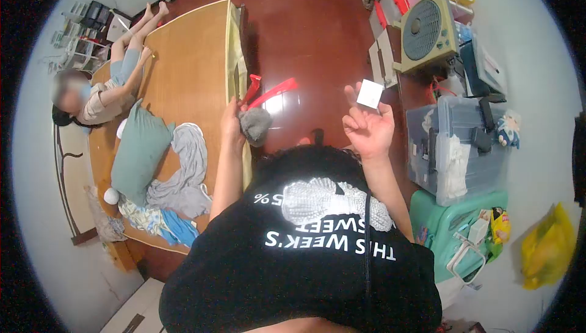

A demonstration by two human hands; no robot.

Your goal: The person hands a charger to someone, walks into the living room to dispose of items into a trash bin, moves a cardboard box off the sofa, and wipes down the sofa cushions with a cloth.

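Held forward, the left hand [231, 119] gripped two red strips [276, 92], one grey fuzzy item [256, 126] at its fingers; the right hand [372, 133], palm up, well apart, pinched one white square [370, 94].

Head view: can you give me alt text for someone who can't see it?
The wearer's right hand holds a small white square, while the left hand holds a fuzzy grey item beside a red strap. Another person is on the bed at picture left; a fan and a translucent storage bin stand at picture right.
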